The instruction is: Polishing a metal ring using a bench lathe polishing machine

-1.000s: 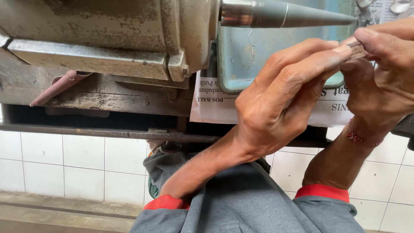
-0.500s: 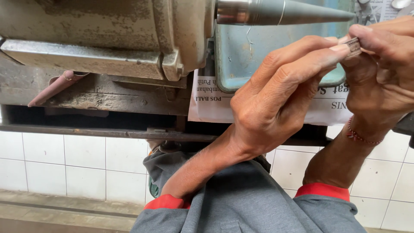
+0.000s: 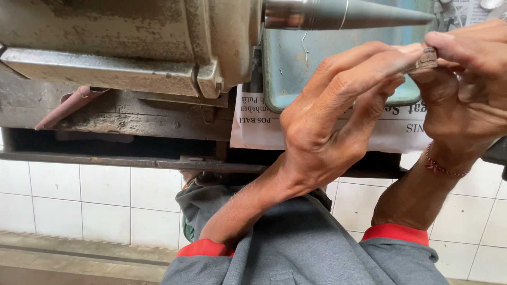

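My left hand [image 3: 332,121] and my right hand [image 3: 465,89] meet at the upper right, both pinching a small dull metal ring [image 3: 423,59] between fingertips and thumbs. The ring sits just below the pointed tip of a grey tapered metal spindle [image 3: 348,14] that sticks out to the right from a worn, rusty machine housing [image 3: 127,47]. A thin wire loop circles the spindle partway along. A red thread bracelet [image 3: 442,168] is on my right wrist. Both forearms come up from grey sleeves with red cuffs.
Behind the hands hangs a blue-green metal tray [image 3: 296,74] over a sheet of newspaper [image 3: 259,121]. A reddish tapered rod [image 3: 66,108] lies on the machine's ledge at left. White wall tiles [image 3: 79,195] run below the machine.
The view has shifted slightly; my hands keep the same pinch on the ring below the spindle tip, with only small finger adjustments.
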